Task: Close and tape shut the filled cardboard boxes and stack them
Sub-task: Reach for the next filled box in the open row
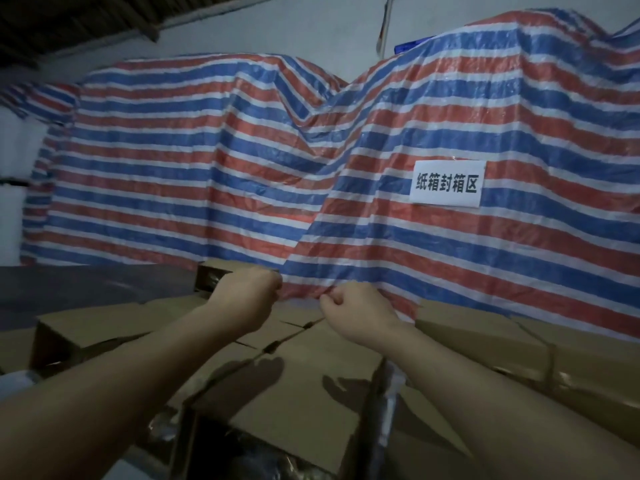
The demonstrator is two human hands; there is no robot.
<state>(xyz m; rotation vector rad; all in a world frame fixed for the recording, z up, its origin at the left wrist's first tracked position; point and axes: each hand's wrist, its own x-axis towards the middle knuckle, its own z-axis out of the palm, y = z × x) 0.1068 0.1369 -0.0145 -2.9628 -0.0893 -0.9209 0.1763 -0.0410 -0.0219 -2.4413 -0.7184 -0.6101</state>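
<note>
Two hands are raised above the cardboard box [304, 386]: the left hand [247, 296] and right hand [356, 315] have curled fingers; what they pinch I cannot tell. Striped tarp [346, 161] hangs behind.

Saw matt brown cardboard boxes [294, 386] under the hands, glossy crinkled woven-plastic tarp [242, 150] beyond them, smooth white paper sign [446, 183] up right

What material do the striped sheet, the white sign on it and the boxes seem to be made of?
Striped sheet: probably woven plastic tarpaulin; slightly glossy, crinkled folds.
White sign: probably paper, flat and matte, with black printed characters.
Boxes: brown cardboard, matte, with folded flaps.
</note>
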